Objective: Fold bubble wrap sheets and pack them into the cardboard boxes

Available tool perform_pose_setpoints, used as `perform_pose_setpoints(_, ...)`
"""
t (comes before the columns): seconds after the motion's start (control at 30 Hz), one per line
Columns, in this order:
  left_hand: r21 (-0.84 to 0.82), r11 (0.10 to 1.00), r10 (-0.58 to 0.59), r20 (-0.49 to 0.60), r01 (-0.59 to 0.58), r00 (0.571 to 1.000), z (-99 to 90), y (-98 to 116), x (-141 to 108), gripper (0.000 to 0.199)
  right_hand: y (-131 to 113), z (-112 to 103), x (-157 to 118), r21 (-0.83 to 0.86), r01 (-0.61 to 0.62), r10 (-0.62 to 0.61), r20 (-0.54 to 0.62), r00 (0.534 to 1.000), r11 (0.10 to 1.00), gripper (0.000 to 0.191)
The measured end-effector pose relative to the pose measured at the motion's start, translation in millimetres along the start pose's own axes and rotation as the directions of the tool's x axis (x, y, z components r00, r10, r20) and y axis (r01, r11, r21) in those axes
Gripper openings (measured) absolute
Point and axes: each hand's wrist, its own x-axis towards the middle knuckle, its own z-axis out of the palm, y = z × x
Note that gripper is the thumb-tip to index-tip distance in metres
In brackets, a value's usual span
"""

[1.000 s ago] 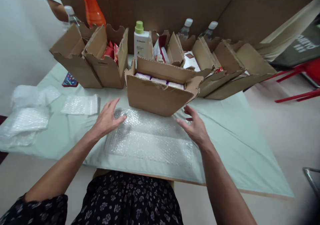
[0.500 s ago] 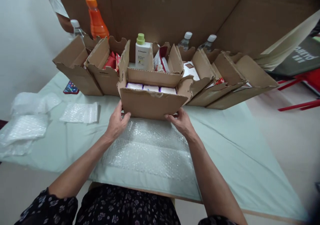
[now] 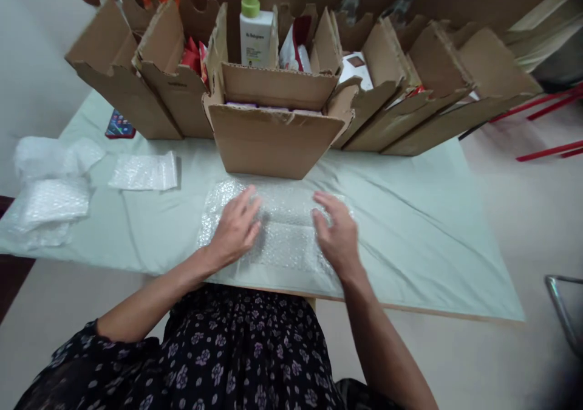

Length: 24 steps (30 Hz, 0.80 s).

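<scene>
Both of my hands are over a sheet of bubble wrap (image 3: 286,234) spread on the cloth-covered table. My left hand (image 3: 237,222) has its fingers apart and holds nothing. Across from it, my right hand (image 3: 334,225) is empty too, with thumb and fingers parted. Whether either hand touches the wrap cannot be made out. Just beyond them stands a cardboard box (image 3: 273,143) with purple-edged packs (image 3: 273,108) showing at its top.
Several open cardboard boxes (image 3: 168,100) line the back, holding a white bottle with a green cap (image 3: 256,36), red packets (image 3: 194,56) and a white box (image 3: 356,68). Folded bubble wrap (image 3: 143,171) and a phone (image 3: 121,124) lie on the left.
Both hands have let go of the front cardboard box and moved back over the bubble wrap, fingers apart. The view has tilted further down.
</scene>
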Motion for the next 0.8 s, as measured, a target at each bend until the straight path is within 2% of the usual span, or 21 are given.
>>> perform_pose_setpoints(0.1, 0.093, 0.987, 0.104, 0.266, -0.133, 0.958, 18.5, 13.5, -6.4, 0.054, -21.2, 36.0, -19.9, -0.133, 0.115, -0.075, 0.275, 0.959, 0.984, 0.05)
perform_pose_setpoints(0.13, 0.133, 0.98, 0.098, 0.322, -0.148, 0.942, 20.0, 11.3, -6.8, 0.057, -21.9, 43.8, -22.8, -0.191, 0.129, -0.059, 0.332, 0.941, 0.973, 0.053)
perform_pose_setpoints(0.2, 0.235, 0.965, 0.025, 0.374, -0.121, 0.927, 13.6, -2.8, -9.6, 0.065, -10.7, 44.2, -28.5, -0.323, 0.107, 0.016, 0.358, 0.934, 0.94, 0.059)
perform_pose_setpoints(0.27, 0.344, 0.939, -0.102, 0.348, -0.025, 0.932, -2.7, -24.4, -18.0, 0.07, 13.7, 24.7, -38.7, -0.456, 0.023, 0.122, 0.286, 0.95, 0.89, 0.062)
perform_pose_setpoints(0.37, 0.442, 0.886, -0.27, 0.248, 0.139, 0.93, -27.5, -47.8, -35.0, 0.073, 51.7, -17.7, -58.3, -0.591, -0.178, 0.27, 0.07, 0.96, 0.786, 0.064)
perform_pose_setpoints(0.43, 0.442, 0.876, -0.3, 0.189, 0.191, 0.935, -31.8, -45.7, -38.6, 0.072, 59.7, -32.9, -63.7, -0.609, -0.26, 0.28, -0.065, 0.958, 0.749, 0.066)
perform_pose_setpoints(0.47, 0.422, 0.887, -0.282, 0.176, 0.186, 0.943, -28.8, -39.0, -35.8, 0.071, 56.0, -32.5, -61.6, -0.603, -0.26, 0.254, -0.098, 0.962, 0.754, 0.067)
perform_pose_setpoints(0.53, 0.356, 0.928, -0.188, 0.191, 0.111, 0.963, -15.1, -18.5, -21.5, 0.069, 35.9, -16.2, -47.6, -0.576, -0.171, 0.169, -0.057, 0.984, 0.799, 0.067)
perform_pose_setpoints(0.6, 0.281, 0.96, -0.066, 0.253, -0.008, 0.965, 2.1, 1.4, -1.2, 0.067, 9.4, 12.6, -25.3, -0.52, -0.024, 0.09, 0.102, 0.991, 0.854, 0.065)
perform_pose_setpoints(0.67, 0.248, 0.966, -0.008, 0.321, -0.075, 0.947, 13.3, 9.2, 15.5, 0.067, -8.6, 38.4, -4.5, -0.458, 0.08, 0.049, 0.264, 0.963, 0.885, 0.063)
perform_pose_setpoints(0.73, 0.273, 0.96, -0.04, 0.359, -0.064, 0.933, 11.8, -0.3, 20.9, 0.068, -8.0, 47.6, 5.5, -0.442, 0.109, 0.048, 0.328, 0.943, 0.89, 0.062)
perform_pose_setpoints(0.8, 0.332, 0.943, -0.134, 0.344, 0.013, 0.929, -2.4, -23.0, 11.2, 0.07, 11.6, 35.0, 0.1, -0.482, 0.068, 0.083, 0.285, 0.955, 0.873, 0.06)
